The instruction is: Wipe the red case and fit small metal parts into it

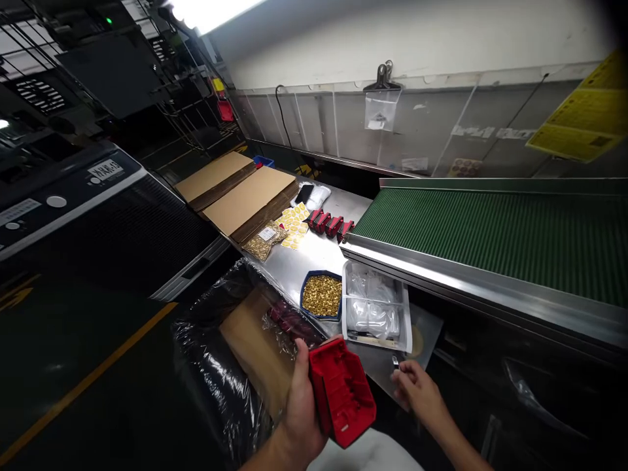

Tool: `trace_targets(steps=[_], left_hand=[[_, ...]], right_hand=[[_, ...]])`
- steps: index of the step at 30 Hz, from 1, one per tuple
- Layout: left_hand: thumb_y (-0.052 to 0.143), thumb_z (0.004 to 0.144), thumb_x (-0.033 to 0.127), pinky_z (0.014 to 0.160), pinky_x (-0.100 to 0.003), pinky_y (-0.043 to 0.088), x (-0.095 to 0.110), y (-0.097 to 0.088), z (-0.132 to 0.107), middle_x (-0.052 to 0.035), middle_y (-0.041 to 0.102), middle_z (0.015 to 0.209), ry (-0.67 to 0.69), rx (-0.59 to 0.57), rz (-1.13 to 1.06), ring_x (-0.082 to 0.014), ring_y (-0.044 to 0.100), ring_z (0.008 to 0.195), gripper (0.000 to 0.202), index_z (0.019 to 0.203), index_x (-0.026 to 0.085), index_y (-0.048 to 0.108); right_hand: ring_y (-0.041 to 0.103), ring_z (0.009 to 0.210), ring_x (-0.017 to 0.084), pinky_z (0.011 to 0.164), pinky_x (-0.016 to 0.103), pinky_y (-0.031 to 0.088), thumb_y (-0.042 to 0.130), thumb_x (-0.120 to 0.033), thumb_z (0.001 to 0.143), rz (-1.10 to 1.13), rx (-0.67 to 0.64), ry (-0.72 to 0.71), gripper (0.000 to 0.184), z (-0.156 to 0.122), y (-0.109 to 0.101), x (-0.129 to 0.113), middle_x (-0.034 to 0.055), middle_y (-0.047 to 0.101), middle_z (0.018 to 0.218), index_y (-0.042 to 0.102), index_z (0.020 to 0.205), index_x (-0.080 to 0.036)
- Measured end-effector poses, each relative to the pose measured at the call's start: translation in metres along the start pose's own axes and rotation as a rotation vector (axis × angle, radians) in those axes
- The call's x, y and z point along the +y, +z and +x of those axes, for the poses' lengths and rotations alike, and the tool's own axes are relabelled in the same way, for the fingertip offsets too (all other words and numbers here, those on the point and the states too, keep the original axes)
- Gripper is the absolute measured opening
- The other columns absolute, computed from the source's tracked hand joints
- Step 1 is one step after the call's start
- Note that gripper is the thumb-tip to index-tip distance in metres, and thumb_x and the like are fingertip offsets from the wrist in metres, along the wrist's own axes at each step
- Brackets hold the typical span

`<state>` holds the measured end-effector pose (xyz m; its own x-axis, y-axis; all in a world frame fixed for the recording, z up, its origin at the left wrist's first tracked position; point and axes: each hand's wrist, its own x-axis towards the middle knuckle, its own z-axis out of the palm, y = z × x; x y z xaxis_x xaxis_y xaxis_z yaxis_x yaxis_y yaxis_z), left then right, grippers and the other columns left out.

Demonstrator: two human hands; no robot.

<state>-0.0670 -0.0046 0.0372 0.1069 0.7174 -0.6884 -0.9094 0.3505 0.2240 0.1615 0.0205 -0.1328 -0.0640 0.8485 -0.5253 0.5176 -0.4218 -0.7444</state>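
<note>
Red moulded plastic housing (342, 392), blocky with ribs and slots on top, held low in the middle, just above the edge of the steel bench (314, 258). Left hand (300, 409) wrapped round its left side, thumb on top, fingers hidden underneath. Looks hard and stiff, probably light, with smooth sides that could slip, so best gripped by the long edges, as now. Likely safe from bending, though thin ribs might chip if dropped.

Right hand (417, 387) just beside it, fingertips pinched on a small shiny metal piece (395, 362), too small to tell exactly what.

Right behind the hands, a white tray of clear plastic bags (375, 307), and next to it a dark blue tray full of small gold metal bits (321, 296). To the left, a cardboard box lined with crinkly clear and black plastic wrap (235, 353), with some dark red parts inside.

Farther back on the bench, a row of more red parts (330, 224), yellow stickers on a sheet (293, 226), a clear bag of gold bits (262, 243), and flat brown cardboard sheets (235, 190). On the right, a long green conveyor belt (490, 232). On the left, a big black machine (73, 216).
</note>
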Motion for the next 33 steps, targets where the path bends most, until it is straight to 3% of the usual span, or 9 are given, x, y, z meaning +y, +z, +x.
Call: trace_targets(steps=[2,5,8,11,15,26,33], left_hand=[[0.045,0.088,0.072,0.094,-0.049,0.053,-0.001,0.001,0.0,-0.0132,0.075,0.098,0.006,0.016,0.014,-0.0311,0.07,0.094,0.068,0.122,0.015,0.064],[0.043,0.09,0.071,0.096,-0.047,0.051,-0.003,0.002,0.001,-0.014,0.075,0.098,-0.017,-0.065,0.018,-0.0314,0.069,0.099,0.069,0.118,0.012,0.066],[0.041,0.091,0.07,0.098,-0.046,0.05,-0.006,0.004,0.0,-0.0155,0.074,0.1,-0.046,-0.177,0.018,-0.0319,0.068,0.102,0.071,0.118,0.01,0.066],[0.04,0.091,0.07,0.1,-0.046,0.049,-0.007,0.006,-0.001,-0.0157,0.073,0.105,-0.07,-0.235,0.01,-0.0327,0.067,0.105,0.07,0.121,0.011,0.064],[0.04,0.09,0.072,0.102,-0.047,0.047,-0.005,0.008,-0.001,-0.0166,0.072,0.108,-0.096,-0.281,0.013,-0.0339,0.065,0.108,0.073,0.123,0.012,0.064],[0.039,0.087,0.076,0.103,-0.05,0.047,-0.006,0.002,-0.001,-0.0181,0.075,0.095,-0.139,-0.251,0.05,-0.0351,0.066,0.108,0.078,0.115,0.008,0.068],[0.041,0.09,0.071,0.102,-0.044,0.049,-0.009,-0.004,0.0,-0.0143,0.075,0.101,0.006,-0.225,0.168,-0.0298,0.069,0.102,0.071,0.126,0.013,0.061]], right_hand=[[0.062,0.062,0.018,0.052,0.03,0.05,0.041,-0.051,0.092,0.148,-0.016,-0.014,0.034,-0.02,-0.016,-0.04,0.0031,0.065,0.084,0.051,0.104,-0.021],[0.058,0.062,0.016,0.057,0.03,0.052,0.055,-0.053,0.09,0.389,-0.128,-0.125,0.048,-0.054,-0.039,-0.114,0.0036,0.065,0.082,0.052,0.123,-0.019],[0.064,0.075,0.019,0.065,0.031,0.054,0.062,-0.044,0.09,0.239,-0.228,-0.346,0.036,-0.081,-0.05,-0.175,0.0072,0.068,0.094,0.062,0.119,-0.022],[0.064,0.081,0.019,0.072,0.032,0.053,0.059,-0.033,0.091,-0.056,-0.247,-0.559,0.021,-0.094,-0.047,-0.209,0.0057,0.069,0.097,0.066,0.109,-0.024],[0.061,0.079,0.018,0.072,0.033,0.05,0.052,-0.023,0.09,-0.236,-0.239,-0.605,0.019,-0.098,-0.037,-0.222,0.0046,0.066,0.09,0.066,0.103,-0.022],[0.061,0.079,0.017,0.071,0.031,0.048,0.052,-0.023,0.089,-0.268,-0.234,-0.596,0.015,-0.095,-0.027,-0.226,0.0021,0.067,0.09,0.065,0.096,-0.023],[0.061,0.073,0.015,0.067,0.029,0.048,0.051,-0.025,0.093,-0.244,-0.24,-0.645,0.016,-0.096,-0.029,-0.224,0.0012,0.067,0.082,0.067,0.092,-0.023]])
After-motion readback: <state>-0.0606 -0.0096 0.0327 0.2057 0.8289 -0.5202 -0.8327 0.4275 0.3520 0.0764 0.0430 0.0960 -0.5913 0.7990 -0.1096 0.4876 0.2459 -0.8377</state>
